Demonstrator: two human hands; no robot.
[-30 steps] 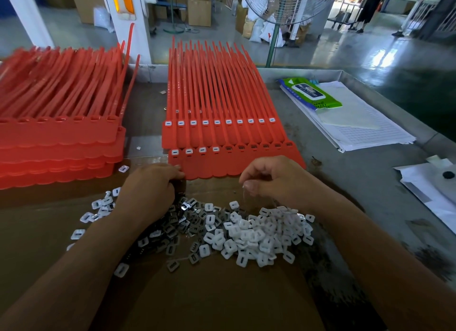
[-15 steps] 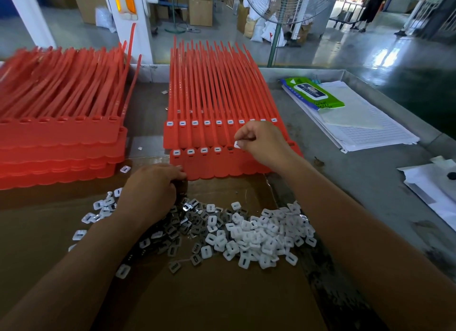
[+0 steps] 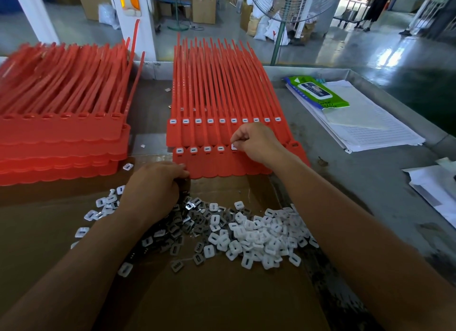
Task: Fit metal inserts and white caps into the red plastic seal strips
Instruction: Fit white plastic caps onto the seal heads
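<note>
The right hand (image 3: 256, 143) lay over the front sheet of red seal strips (image 3: 222, 165). Its thumb and forefinger were pinched together on a white cap (image 3: 234, 147) at the fifth head from the sheet's left end. Four fitted caps (image 3: 200, 149) sat in the heads to its left, and a full row of caps (image 3: 222, 120) showed on the sheet behind. This stack lay at the middle of the metal table (image 3: 370, 182), its tails running toward the far edge.

The left hand (image 3: 153, 192) rested knuckles-up at the near edge of the same sheet, fingers curled down into the metal inserts (image 3: 182, 228). Whether they gripped anything could not be told. The inserts lay in a dark heap on a cardboard sheet (image 3: 222, 293) along the table's near edge. The loose white caps (image 3: 259, 237) were heaped just to their right, with a few scattered to the left.

A taller stack of red strips (image 3: 61, 138) stood near the left edge. Ruled papers (image 3: 370, 130) and a green wipes pack (image 3: 318, 93) lay toward the far right corner.
</note>
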